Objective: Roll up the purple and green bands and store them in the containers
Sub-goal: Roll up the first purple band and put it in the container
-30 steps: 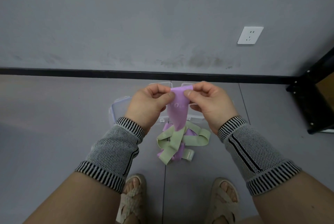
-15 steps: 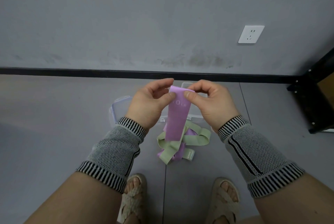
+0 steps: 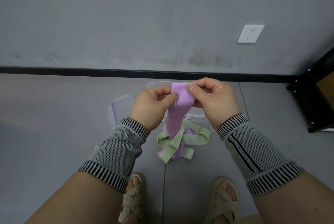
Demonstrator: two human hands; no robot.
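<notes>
Holding the purple band up in front of me, I pinch its top edge with my left hand and my right hand, thumbs on the near face, so the strip hangs down between my wrists. Below my hands the other bands lie tangled on the floor: the green bands loop over more purple. Beyond my left hand lies a clear lid, and the clear containers sit mostly hidden behind my hands.
</notes>
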